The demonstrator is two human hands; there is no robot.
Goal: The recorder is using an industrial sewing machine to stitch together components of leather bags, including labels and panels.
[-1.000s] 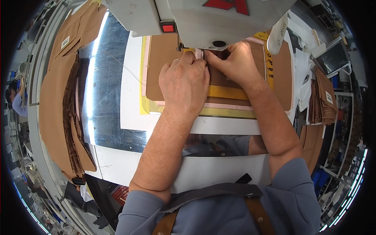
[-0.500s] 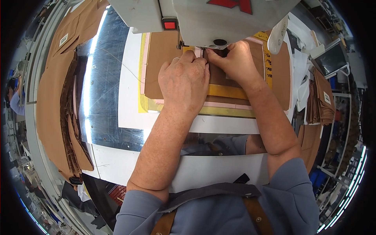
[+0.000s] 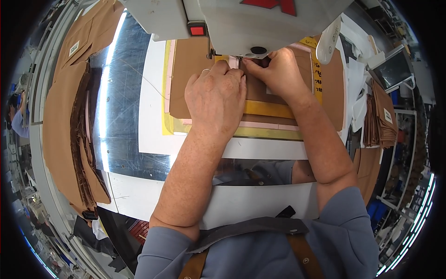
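Note:
My left hand (image 3: 216,95) rests on a layered work piece of brown fabric (image 3: 186,56) in a yellow-edged template (image 3: 260,108), its fingers curled together beside a pale pink strip (image 3: 235,62) under the sewing machine head (image 3: 269,25). My right hand (image 3: 276,74) is just right of it, thumb and fingers pinched close to the presser area. What the fingertips of both hands grip is hidden or too small to make out. A small metal fitting (image 3: 212,54) hangs from the head, left of the fingers.
Brown fabric piles lie at left (image 3: 62,130) and right (image 3: 385,125), beside the metal worktop (image 3: 121,121). White paper sheets (image 3: 355,93) and a small screen (image 3: 392,67) stand at right. A person (image 3: 19,111) is at the far left edge.
The view has shifted slightly. My left hand sits a little further left than a second ago; both hands otherwise keep nearly the same bent-finger pose at the machine.

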